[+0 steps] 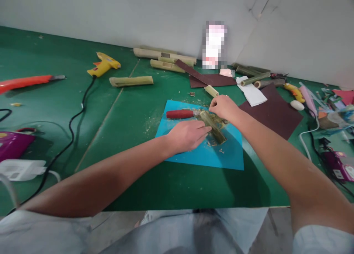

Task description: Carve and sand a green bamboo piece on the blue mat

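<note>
A short, pale-green hollow bamboo piece [219, 133] lies slanting at the frame's centre, on a bright-blue rectangular sheet [229, 159]. Pale shavings [221, 151] suggest cutting is partly done; what is left, I cannot tell. The left hand [186, 135] touches its side, grip unclear; the right hand [223, 107], narrowly curled, is near its upper end, contents hidden.
</note>
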`<state>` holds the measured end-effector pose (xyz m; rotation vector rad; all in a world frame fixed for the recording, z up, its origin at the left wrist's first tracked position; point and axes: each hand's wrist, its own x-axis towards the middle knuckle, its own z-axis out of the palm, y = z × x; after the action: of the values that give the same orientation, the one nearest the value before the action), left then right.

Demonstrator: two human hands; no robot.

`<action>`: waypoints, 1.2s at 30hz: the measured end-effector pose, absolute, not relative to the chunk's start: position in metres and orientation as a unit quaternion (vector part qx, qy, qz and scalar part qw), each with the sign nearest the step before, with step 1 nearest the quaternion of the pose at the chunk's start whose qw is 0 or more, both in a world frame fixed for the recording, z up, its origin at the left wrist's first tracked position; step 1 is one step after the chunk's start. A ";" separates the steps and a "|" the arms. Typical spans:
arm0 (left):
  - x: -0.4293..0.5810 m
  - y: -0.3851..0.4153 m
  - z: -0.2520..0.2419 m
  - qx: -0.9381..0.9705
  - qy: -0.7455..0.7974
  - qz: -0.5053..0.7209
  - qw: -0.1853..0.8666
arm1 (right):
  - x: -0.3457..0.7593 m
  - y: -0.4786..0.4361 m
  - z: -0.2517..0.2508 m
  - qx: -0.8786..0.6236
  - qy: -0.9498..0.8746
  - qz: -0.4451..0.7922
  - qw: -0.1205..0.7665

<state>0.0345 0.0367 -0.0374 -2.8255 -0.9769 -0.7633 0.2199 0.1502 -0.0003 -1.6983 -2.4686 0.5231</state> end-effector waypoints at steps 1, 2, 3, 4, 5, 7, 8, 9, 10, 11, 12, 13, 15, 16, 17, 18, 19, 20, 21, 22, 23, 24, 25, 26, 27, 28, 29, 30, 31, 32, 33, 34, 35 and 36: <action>0.035 0.037 -0.038 -0.915 -0.319 -0.245 0.024 | 0.220 0.153 -0.001 -0.560 -0.810 0.165 0.058; 0.035 0.038 -0.038 -0.915 -0.322 -0.243 0.021 | 0.221 0.155 -0.002 -0.565 -0.807 0.159 0.065; 0.036 0.038 -0.038 -0.915 -0.323 -0.241 0.018 | 0.220 0.157 -0.003 -0.572 -0.803 0.154 0.071; 0.035 0.039 -0.038 -0.915 -0.325 -0.240 0.016 | 0.220 0.159 -0.004 -0.580 -0.797 0.150 0.076; 0.035 0.039 -0.038 -0.914 -0.328 -0.239 0.016 | 0.219 0.161 -0.004 -0.585 -0.794 0.147 0.079; 0.033 0.040 -0.037 -0.912 -0.333 -0.238 0.018 | 0.220 0.162 -0.003 -0.587 -0.792 0.144 0.086; 0.032 0.040 -0.037 -0.911 -0.337 -0.238 0.019 | 0.221 0.161 -0.002 -0.584 -0.793 0.148 0.094; 0.031 0.040 -0.036 -0.910 -0.340 -0.237 0.018 | 0.223 0.159 0.000 -0.578 -0.794 0.154 0.106; 0.029 0.040 -0.036 -0.909 -0.343 -0.238 0.016 | 0.227 0.155 0.001 -0.573 -0.794 0.160 0.123; 0.028 0.040 -0.036 -0.908 -0.345 -0.239 0.013 | 0.231 0.150 0.004 -0.569 -0.792 0.163 0.149; 0.027 0.040 -0.036 -0.906 -0.347 -0.242 0.010 | 0.237 0.142 0.006 -0.564 -0.791 0.159 0.176; 0.026 0.041 -0.035 -0.904 -0.349 -0.245 0.006 | 0.243 0.133 0.008 -0.565 -0.787 0.143 0.205; 0.025 0.041 -0.034 -0.900 -0.354 -0.254 -0.002 | 0.257 0.111 0.010 -0.564 -0.782 0.096 0.247; 0.024 0.042 -0.033 -0.897 -0.357 -0.259 -0.007 | 0.264 0.099 0.010 -0.563 -0.785 0.078 0.247; 0.025 0.043 -0.032 -0.895 -0.360 -0.263 -0.013 | 0.270 0.088 0.009 -0.565 -0.789 0.075 0.229; 0.025 0.044 -0.031 -0.892 -0.362 -0.268 -0.019 | 0.275 0.078 0.008 -0.571 -0.791 0.081 0.206; 0.025 0.045 -0.030 -0.890 -0.363 -0.274 -0.028 | 0.279 0.069 0.005 -0.582 -0.786 0.082 0.191; 0.025 0.047 -0.028 -0.887 -0.364 -0.281 -0.039 | 0.282 0.063 0.002 -0.587 -0.785 0.093 0.174; 0.026 0.049 -0.027 -0.885 -0.364 -0.287 -0.049 | 0.285 0.058 -0.001 -0.586 -0.786 0.108 0.167; 0.026 0.051 -0.026 -0.883 -0.364 -0.291 -0.057 | 0.286 0.056 -0.004 -0.582 -0.787 0.118 0.166; 0.027 0.054 -0.024 -0.881 -0.365 -0.293 -0.061 | 0.287 0.055 -0.006 -0.576 -0.791 0.125 0.165; 0.028 0.057 -0.023 -0.879 -0.369 -0.296 -0.063 | 0.288 0.055 -0.008 -0.571 -0.794 0.126 0.164; 0.030 0.061 -0.022 -0.875 -0.377 -0.299 -0.063 | 0.288 0.055 -0.009 -0.566 -0.799 0.123 0.162; 0.032 0.064 -0.022 -0.868 -0.389 -0.303 -0.064 | 0.287 0.055 -0.009 -0.563 -0.803 0.116 0.158; 0.034 0.067 -0.022 -0.858 -0.404 -0.310 -0.067 | 0.286 0.054 -0.010 -0.561 -0.806 0.110 0.151; 0.036 0.070 -0.023 -0.847 -0.419 -0.318 -0.072 | 0.285 0.053 -0.009 -0.561 -0.808 0.105 0.144; 0.038 0.073 -0.025 -0.837 -0.432 -0.326 -0.077 | 0.283 0.050 -0.009 -0.564 -0.808 0.101 0.136; 0.039 0.075 -0.028 -0.831 -0.440 -0.329 -0.080 | 0.280 0.047 -0.009 -0.568 -0.807 0.101 0.125; 0.040 0.077 -0.031 -0.831 -0.442 -0.330 -0.078 | 0.278 0.044 -0.009 -0.569 -0.807 0.105 0.119; 0.040 0.079 -0.034 -0.833 -0.440 -0.328 -0.071 | 0.274 0.041 -0.010 -0.573 -0.804 0.109 0.115; 0.040 0.081 -0.037 -0.838 -0.436 -0.323 -0.062 | 0.271 0.037 -0.010 -0.578 -0.801 0.116 0.109; 0.040 0.082 -0.039 -0.843 -0.432 -0.317 -0.052 | 0.268 0.034 -0.011 -0.579 -0.799 0.124 0.104; 0.040 0.083 -0.041 -0.847 -0.428 -0.313 -0.043 | 0.265 0.032 -0.011 -0.582 -0.796 0.129 0.101; 0.040 0.084 -0.042 -0.851 -0.422 -0.311 -0.039 | 0.262 0.030 -0.012 -0.585 -0.794 0.134 0.096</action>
<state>0.0403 0.0839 -0.0415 -2.7409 -1.3603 -1.0023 0.2624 0.0304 -0.0115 -1.7340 -2.3523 0.3970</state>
